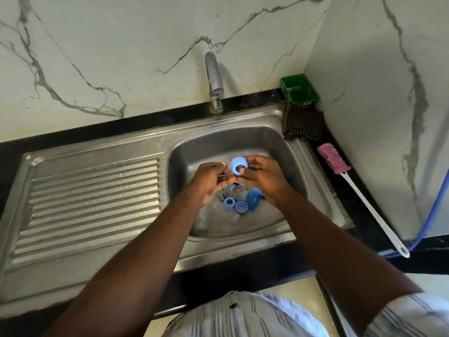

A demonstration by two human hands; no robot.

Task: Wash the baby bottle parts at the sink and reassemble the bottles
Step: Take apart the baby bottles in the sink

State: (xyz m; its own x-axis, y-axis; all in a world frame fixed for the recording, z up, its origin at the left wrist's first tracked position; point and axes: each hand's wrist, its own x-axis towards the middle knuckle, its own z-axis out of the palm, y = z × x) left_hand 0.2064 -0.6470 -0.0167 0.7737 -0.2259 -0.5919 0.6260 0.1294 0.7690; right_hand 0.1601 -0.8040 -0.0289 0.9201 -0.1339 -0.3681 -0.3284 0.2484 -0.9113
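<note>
Over the steel sink basin [272,142] my right hand [262,177] grips a light blue bottle collar ring [237,164], a fingertip showing through its hole. My left hand [206,181] pinches a clear silicone teat [228,169] right beside the ring. Below the hands, at the basin bottom, lie two blue collar rings [229,203] [241,207], a blue cap [254,199] and clear bottles [218,220], one with a printed picture [235,189]. No water runs from the tap [213,79].
A ribbed steel draining board [92,190] lies left of the basin. On the right counter lie a pink bottle brush with a white handle [359,190], a dark checked cloth [302,124] and a green tub [300,88]. A blue hose [437,210] hangs at far right.
</note>
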